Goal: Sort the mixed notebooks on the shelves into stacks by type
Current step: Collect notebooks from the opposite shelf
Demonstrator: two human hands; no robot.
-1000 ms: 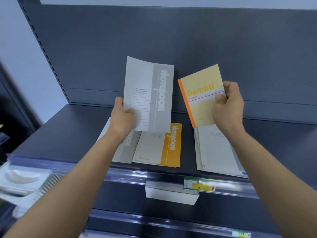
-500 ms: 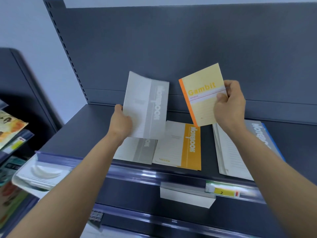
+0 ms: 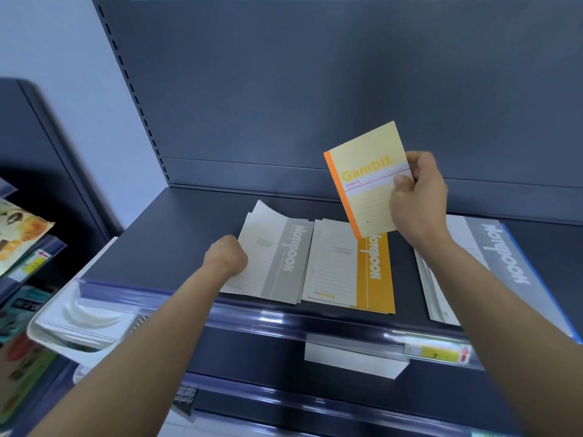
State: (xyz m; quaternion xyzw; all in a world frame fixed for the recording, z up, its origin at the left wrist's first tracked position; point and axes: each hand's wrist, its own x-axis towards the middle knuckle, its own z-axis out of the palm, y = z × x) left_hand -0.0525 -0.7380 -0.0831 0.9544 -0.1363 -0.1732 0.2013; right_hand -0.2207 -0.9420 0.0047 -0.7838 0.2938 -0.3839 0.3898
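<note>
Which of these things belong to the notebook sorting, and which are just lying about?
Job: Gambit notebook in right hand; grey notebook in left hand; orange stack; blue-edged stack.
Lying about: price tag; white card; magazines at left.

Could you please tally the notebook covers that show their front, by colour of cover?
Grey-band: 2, the left grey-band notebook, gripped by the left hand, and the right grey-band notebook.
Orange-band: 1, the orange-band notebook.
Yellow: 1, the yellow Gambit notebook in the right hand.
Total: 4 covers; notebooks under them cannot be counted.
</note>
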